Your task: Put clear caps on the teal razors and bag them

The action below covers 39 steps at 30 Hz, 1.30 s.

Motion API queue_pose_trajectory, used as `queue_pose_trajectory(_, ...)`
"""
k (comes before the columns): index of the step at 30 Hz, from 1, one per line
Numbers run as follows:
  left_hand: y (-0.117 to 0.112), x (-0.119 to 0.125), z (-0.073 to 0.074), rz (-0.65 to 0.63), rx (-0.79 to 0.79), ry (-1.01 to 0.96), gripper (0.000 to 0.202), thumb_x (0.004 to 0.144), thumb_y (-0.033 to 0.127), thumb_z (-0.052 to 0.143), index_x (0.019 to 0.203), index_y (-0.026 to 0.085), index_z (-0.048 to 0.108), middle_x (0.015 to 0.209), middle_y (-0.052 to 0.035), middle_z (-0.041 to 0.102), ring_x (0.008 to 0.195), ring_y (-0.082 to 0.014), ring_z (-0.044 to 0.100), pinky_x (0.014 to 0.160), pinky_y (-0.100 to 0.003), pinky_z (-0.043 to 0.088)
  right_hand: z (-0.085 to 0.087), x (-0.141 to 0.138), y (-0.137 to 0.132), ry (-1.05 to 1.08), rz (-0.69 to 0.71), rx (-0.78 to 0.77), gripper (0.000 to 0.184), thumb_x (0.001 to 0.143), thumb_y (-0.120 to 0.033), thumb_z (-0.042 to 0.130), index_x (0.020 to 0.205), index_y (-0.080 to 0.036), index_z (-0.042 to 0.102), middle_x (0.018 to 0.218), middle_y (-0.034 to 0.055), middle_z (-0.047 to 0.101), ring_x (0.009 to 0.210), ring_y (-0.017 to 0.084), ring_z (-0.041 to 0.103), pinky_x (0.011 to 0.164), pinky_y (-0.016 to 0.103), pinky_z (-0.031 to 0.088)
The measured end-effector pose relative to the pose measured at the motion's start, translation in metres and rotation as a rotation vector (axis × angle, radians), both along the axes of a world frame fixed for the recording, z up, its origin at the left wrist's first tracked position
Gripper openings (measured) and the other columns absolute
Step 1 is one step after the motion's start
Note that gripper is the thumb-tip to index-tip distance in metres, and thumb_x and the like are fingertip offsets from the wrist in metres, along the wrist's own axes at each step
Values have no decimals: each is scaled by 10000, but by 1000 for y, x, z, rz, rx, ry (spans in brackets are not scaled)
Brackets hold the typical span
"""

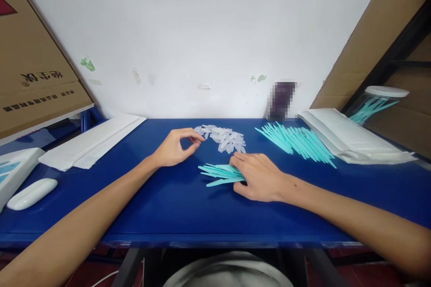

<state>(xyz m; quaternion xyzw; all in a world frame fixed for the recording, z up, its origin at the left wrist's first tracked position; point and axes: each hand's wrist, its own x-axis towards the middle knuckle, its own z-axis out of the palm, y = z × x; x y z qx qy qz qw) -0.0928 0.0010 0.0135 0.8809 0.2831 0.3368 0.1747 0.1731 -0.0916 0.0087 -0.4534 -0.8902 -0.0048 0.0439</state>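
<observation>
My left hand [177,147] rests on the blue table [168,202], thumb and forefinger curled into a pinch at the left edge of a heap of small clear plastic caps [225,138]; whether a cap is between them is too small to tell. My right hand [257,176] lies over a small bundle of turquoise plastic sticks [218,174], fingers closed on their right ends. A larger pile of the same turquoise sticks [298,141] lies further back to the right.
White paper bags lie at the back left [92,143] and in a stack at the right [350,136]. A clear jar with turquoise sticks [377,103] lies behind the stack. A white oval object [32,193], a white tray [13,168] and cardboard boxes [33,67] stand left.
</observation>
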Motion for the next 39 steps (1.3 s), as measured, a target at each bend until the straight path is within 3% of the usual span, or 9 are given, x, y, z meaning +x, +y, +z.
queue_pose_trajectory(4, -18, 15, 4, -3, 234, 43, 217, 911, 321, 546, 875, 171, 699, 793, -52, 692, 761, -181, 618, 773, -353, 483, 4, 5, -1, 109, -23, -47, 368, 859, -420, 562, 1133, -177, 598, 1041, 80, 677, 850, 236, 619, 653, 322, 344)
queue_pose_trajectory(7, -25, 24, 5, 77, 388, 220, 397, 947, 339, 480, 588, 187, 560, 594, -23, 581, 670, -171, 536, 787, -393, 424, 5, 11, -2, 147, -9, -55, 503, 902, -491, 525, 1291, -177, 571, 1136, 105, 671, 961, 276, 630, 708, 334, 370)
queue_pose_trajectory(9, -27, 27, 5, 67, 393, 306, 463, 979, 342, 427, 548, 188, 501, 530, -7, 506, 601, -152, 484, 756, -378, 410, 5, 17, 0, 174, 22, -45, 522, 907, -512, 519, 1302, -175, 579, 1101, 105, 674, 937, 276, 628, 703, 334, 373)
queue_pose_trajectory(13, -27, 26, 3, -13, 262, 349, 311, 996, 361, 428, 954, 179, 676, 708, -18, 603, 636, -147, 534, 688, -305, 434, 3, 28, 8, 253, 89, -14, 436, 921, -466, 524, 1222, -167, 623, 985, 90, 670, 821, 229, 596, 684, 322, 367)
queue_pose_trajectory(15, -28, 25, 2, -64, 233, 381, 355, 995, 412, 462, 1203, 187, 641, 977, -79, 649, 836, -190, 601, 763, -312, 472, 3, 30, 11, 250, 103, -18, 339, 961, -416, 486, 1141, -172, 636, 934, 78, 661, 794, 209, 571, 720, 330, 362)
queue_pose_trajectory(18, -29, 25, 0, -126, 216, 454, 465, 989, 488, 488, 1356, 216, 573, 1243, -135, 575, 1086, -268, 566, 934, -400, 470, 5, 29, 12, 197, 95, -44, 275, 972, -423, 486, 1007, -185, 619, 753, 24, 613, 692, 184, 508, 772, 356, 336)
queue_pose_trajectory(23, -29, 26, -6, -134, 140, 507, 524, 965, 542, 520, 1412, 268, 538, 1377, -148, 501, 1202, -333, 498, 1009, -498, 429, 3, 26, 5, 131, 142, -77, 245, 901, -433, 576, 989, -205, 588, 606, -8, 530, 711, 221, 491, 725, 335, 342)
queue_pose_trajectory(30, -28, 25, -7, -110, 70, 538, 581, 944, 577, 538, 1457, 309, 489, 1433, -147, 459, 1224, -354, 480, 1004, -547, 426, -7, 27, 7, 197, 301, -41, 255, 993, -341, 480, 1112, -173, 631, 924, 57, 684, 733, 173, 570, 683, 311, 376)
queue_pose_trajectory(39, -29, 22, -7, -147, 52, 532, 660, 930, 659, 520, 1496, 325, 451, 1479, -145, 442, 1279, -367, 469, 1024, -544, 431, -7, 25, 9, 207, 251, 39, 265, 1003, -361, 508, 1040, -177, 695, 881, 48, 682, 720, 160, 604, 681, 307, 395)
